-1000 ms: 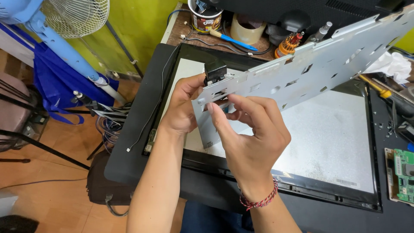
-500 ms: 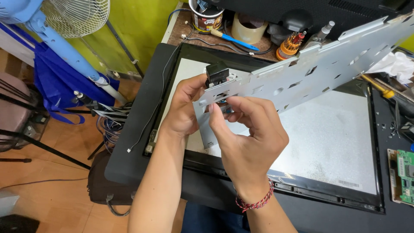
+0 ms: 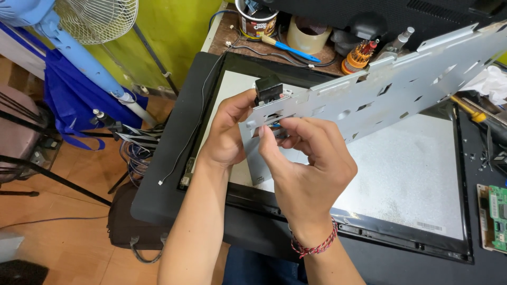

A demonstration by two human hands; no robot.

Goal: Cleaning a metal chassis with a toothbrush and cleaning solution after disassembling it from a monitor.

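Item, left to right: a pale blue standing fan (image 3: pixel 79 31) stood at the far left beside a yellow-green wall, with a blue cloth draped below it and a tangle of cables (image 3: pixel 134 150) on the floor. Next, the left hand (image 3: pixel 227 132) gripped the near end of a long perforated metal bracket (image 3: pixel 380 87), thumb and fingers clenched round its edge just under a small black block (image 3: pixel 268 88) fixed at that end. The bracket was held up in the air above a dismantled flat screen panel (image 3: pixel 401 184), which lay face down on the worktop; the bracket's long axis ran from the hands up and away to the right, its far end leaving the picture at the upper right. The right hand (image 3: pixel 306 169) (a red-and-dark braided band at the wrist) sat immediately right of the left hand, its fingertips (image 3: pixel 266 138) pinched together on a small part at the bracket's near end; what exactly they grasped could not be told, being hidden behind the fingers. Both hands were thus at the same end, the left slightly farther from the camera, the right nearer. Behind, on the wooden worktop: a tin of tools (image 3: pixel 256 18), a roll of tape (image 3: pixel 309 34), a blue-handled tool (image 3: pixel 290 48), an orange screwdriver-bit holder (image 3: pixel 359 55). At far right, a green circuit board (image 3: pixel 496 216).
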